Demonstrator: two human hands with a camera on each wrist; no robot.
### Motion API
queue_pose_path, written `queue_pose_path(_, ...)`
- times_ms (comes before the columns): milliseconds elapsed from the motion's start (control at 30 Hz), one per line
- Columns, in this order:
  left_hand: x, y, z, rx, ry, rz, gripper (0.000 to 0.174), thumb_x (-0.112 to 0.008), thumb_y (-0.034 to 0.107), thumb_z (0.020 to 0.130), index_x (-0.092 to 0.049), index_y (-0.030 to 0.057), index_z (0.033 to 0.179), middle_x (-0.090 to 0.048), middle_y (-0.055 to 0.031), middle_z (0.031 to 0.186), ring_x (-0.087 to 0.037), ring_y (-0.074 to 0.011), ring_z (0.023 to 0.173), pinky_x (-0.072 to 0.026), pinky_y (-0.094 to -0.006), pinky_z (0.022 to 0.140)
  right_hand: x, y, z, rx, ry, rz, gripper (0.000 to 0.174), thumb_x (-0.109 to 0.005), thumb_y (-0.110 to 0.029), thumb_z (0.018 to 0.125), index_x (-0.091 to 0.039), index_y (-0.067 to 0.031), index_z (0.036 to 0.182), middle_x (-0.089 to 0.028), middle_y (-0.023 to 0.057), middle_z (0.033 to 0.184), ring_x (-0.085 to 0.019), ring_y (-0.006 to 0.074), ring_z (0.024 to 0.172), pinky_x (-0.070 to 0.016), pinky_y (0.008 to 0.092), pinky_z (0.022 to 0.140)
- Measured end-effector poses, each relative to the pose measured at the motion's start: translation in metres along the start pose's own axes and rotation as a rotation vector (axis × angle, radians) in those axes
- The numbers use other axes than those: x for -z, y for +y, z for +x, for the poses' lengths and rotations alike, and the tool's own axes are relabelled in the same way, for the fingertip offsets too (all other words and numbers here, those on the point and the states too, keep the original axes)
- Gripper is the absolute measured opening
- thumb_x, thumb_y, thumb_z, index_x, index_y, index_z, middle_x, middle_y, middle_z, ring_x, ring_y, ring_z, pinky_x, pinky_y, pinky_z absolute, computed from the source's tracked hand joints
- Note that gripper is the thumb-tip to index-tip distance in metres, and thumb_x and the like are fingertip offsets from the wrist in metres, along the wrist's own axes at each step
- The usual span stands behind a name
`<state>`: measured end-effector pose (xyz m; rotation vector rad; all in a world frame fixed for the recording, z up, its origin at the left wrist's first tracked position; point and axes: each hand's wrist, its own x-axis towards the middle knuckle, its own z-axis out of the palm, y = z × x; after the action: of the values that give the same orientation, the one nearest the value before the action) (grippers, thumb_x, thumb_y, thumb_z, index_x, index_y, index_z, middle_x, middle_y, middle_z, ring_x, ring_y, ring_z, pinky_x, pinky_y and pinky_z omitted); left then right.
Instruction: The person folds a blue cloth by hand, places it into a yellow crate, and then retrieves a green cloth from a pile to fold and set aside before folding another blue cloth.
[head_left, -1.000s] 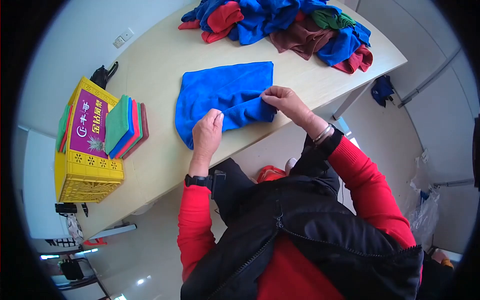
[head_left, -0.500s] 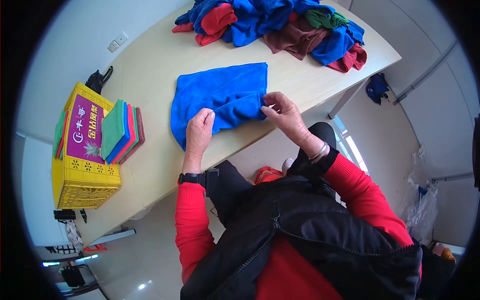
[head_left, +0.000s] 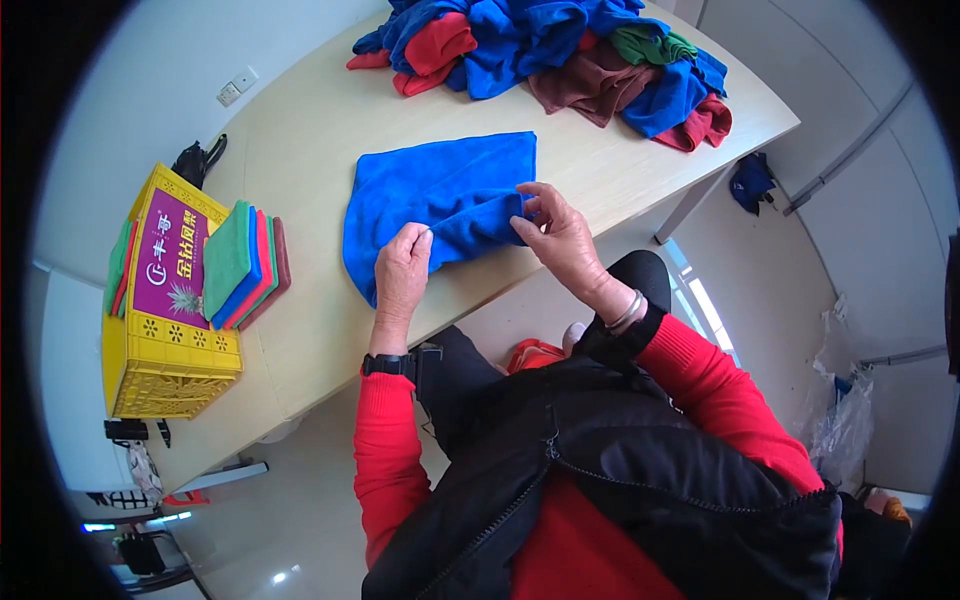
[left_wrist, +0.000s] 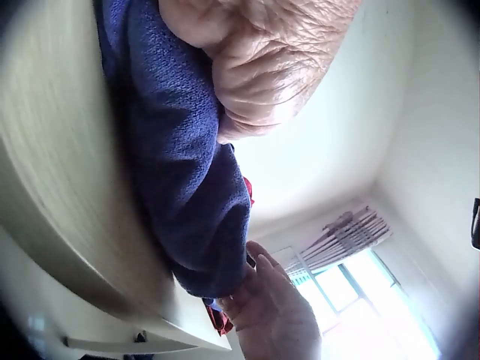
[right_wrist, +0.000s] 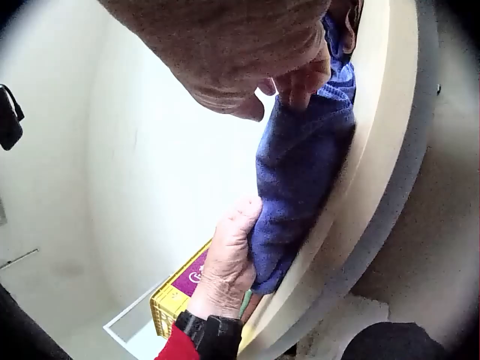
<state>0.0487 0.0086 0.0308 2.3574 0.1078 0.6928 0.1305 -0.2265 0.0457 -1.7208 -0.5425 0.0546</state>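
A blue towel (head_left: 450, 170) lies folded on the table, its near edge bunched into soft creases. My left hand (head_left: 402, 275) grips that near edge, thumb on top. At the towel's right edge is my right hand (head_left: 560, 240), its thumb and fingertips spaced apart around the folded corner. In the left wrist view the towel (left_wrist: 180, 150) runs as a thick roll from the left hand (left_wrist: 262, 60) to the right hand (left_wrist: 274, 315). The right wrist view shows the right hand's fingers (right_wrist: 300, 82) on the towel, with the left hand (right_wrist: 229, 255) holding the other end.
A heap of blue, red, green and brown towels (head_left: 530, 45) covers the far side of the table (head_left: 300, 170). At left stands a yellow crate (head_left: 180, 375) with folded towels (head_left: 240, 265) against its side. A black bag (head_left: 195, 160) sits behind it.
The right hand has loosened from a close pinch, its thumb and fingers now wider apart at the towel's right edge. The left hand keeps its hold.
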Motion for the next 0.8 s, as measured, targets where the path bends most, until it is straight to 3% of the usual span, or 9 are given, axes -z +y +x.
queue_pose_path(200,0.003,-0.001,-0.008,0.034,-0.021,0.017,0.014,-0.064,0.019,0.096,-0.063,0.0051,0.095,-0.065,-0.0167,0.083,-0.064,-0.0340,0.074,-0.0509,-0.0410,0.066,-0.012,0.000,0.008,-0.058,-0.125,0.141,0.035,-0.067,-0.002,0.091,-0.063,-0.0080,0.125,-0.061,-0.0011,0.096,-0.053,0.0064,0.084,-0.0477,0.0222,0.076)
queue_pose_path(333,0.025,0.020,-0.031,-0.088,0.122,0.138,0.016,-0.071,0.013,0.087,-0.063,0.0059,0.099,-0.065,-0.0147,0.094,-0.064,-0.0349,0.086,-0.0513,-0.0415,0.074,-0.005,-0.020,0.033,-0.015,-0.150,0.213,0.031,-0.065,-0.002,0.091,-0.066,-0.0075,0.122,-0.063,-0.0004,0.101,-0.054,0.0071,0.088,-0.0484,0.0232,0.081)
queue_pose_path(433,0.035,0.009,-0.059,-0.048,0.251,0.628,0.025,-0.073,0.008,0.079,-0.062,0.0055,0.101,-0.063,-0.0125,0.098,-0.062,-0.0348,0.094,-0.0506,-0.0421,0.079,0.005,-0.042,0.042,0.120,-0.140,0.029,0.031,-0.064,-0.001,0.090,-0.068,-0.0078,0.120,-0.067,0.0017,0.106,-0.058,0.0104,0.091,-0.0492,0.0253,0.083)
queue_pose_path(567,0.050,-0.030,-0.072,0.092,0.355,0.688,0.023,-0.069,0.005,0.079,-0.062,0.0055,0.100,-0.062,-0.0115,0.092,-0.062,-0.0345,0.093,-0.0504,-0.0436,0.078,0.010,-0.047,0.055,0.312,-0.089,-0.126,0.033,-0.066,-0.002,0.089,-0.067,-0.0079,0.121,-0.069,0.0037,0.108,-0.060,0.0134,0.092,-0.0500,0.0275,0.084)
queue_pose_path(733,0.080,-0.030,-0.044,0.013,0.398,0.459,0.016,-0.067,0.005,0.083,-0.062,0.0052,0.098,-0.064,-0.0124,0.090,-0.064,-0.0351,0.089,-0.0516,-0.0451,0.077,0.027,-0.062,0.071,0.480,-0.015,-0.262,0.034,-0.067,-0.003,0.088,-0.067,-0.0077,0.122,-0.070,0.0058,0.109,-0.061,0.0153,0.093,-0.0502,0.0281,0.086)
queue_pose_path(800,0.096,-0.013,-0.030,0.134,0.332,0.246,0.011,-0.065,0.003,0.087,-0.062,0.0026,0.098,-0.066,-0.0130,0.091,-0.066,-0.0312,0.087,-0.0524,-0.0408,0.076,0.039,-0.068,0.081,0.520,0.011,-0.261,0.034,-0.067,-0.003,0.088,-0.068,-0.0079,0.121,-0.069,0.0058,0.108,-0.061,0.0147,0.092,-0.0508,0.0278,0.084)
